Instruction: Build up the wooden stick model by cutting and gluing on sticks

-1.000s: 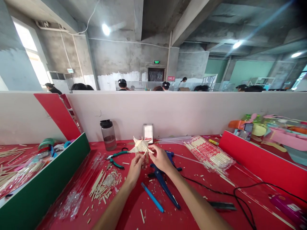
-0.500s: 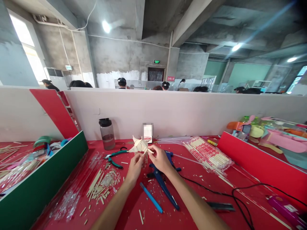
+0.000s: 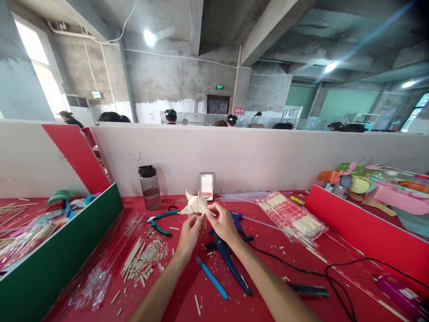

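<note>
A pale model built of small wooden sticks (image 3: 195, 204), with pointed corners, is held up over the middle of the red table. My left hand (image 3: 190, 230) pinches its lower edge from the left. From the right, the closed fingers of my right hand (image 3: 221, 221) grip its near right side. The fingertips of both hands almost meet, and they hide part of the model. Beneath my right wrist lie a blue-handled cutter (image 3: 229, 264) and a blue glue gun (image 3: 236, 219). A blue pen (image 3: 212, 277) rests in front of them.
Green-handled pliers (image 3: 161, 223) and a water bottle (image 3: 149, 188) stand left of the model. Cut stick pieces (image 3: 144, 257) litter the left side. A phone (image 3: 207, 185) leans on the partition (image 3: 268, 156). Bagged sticks (image 3: 291, 214) and a black cable (image 3: 288, 264) lie right.
Both hands keep their grip on the stick model in almost the same place. Only my right fingers have shifted very slightly.
</note>
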The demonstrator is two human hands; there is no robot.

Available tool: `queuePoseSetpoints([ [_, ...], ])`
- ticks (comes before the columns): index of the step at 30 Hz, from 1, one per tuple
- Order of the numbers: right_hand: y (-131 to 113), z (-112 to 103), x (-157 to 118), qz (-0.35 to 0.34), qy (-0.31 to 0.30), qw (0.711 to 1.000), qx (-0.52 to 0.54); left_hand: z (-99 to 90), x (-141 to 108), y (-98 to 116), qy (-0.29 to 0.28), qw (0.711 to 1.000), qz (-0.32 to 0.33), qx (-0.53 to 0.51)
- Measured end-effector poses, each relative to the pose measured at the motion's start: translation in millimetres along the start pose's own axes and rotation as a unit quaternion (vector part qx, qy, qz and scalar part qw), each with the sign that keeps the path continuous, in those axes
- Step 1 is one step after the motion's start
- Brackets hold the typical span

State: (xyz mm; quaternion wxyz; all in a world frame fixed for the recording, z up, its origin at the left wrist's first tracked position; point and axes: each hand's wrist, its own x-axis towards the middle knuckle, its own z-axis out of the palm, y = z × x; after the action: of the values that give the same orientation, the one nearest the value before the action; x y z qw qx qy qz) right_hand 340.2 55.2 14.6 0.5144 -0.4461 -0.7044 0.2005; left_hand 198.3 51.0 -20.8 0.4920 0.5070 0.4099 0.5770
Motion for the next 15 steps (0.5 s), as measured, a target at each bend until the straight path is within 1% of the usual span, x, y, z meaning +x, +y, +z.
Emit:
queuePoseSetpoints([
  [9,0.5,7.2,-2.0,0.009,0.011,1.000,0.025,-0.2,-3.8,6.1,-0.003,1.000,0.002,-0.010],
  [15,0.7,8.4,-2.6,0.004,0.018,1.000,0.017,0.5,-3.7,4.4,-0.010,0.999,-0.013,-0.028],
])
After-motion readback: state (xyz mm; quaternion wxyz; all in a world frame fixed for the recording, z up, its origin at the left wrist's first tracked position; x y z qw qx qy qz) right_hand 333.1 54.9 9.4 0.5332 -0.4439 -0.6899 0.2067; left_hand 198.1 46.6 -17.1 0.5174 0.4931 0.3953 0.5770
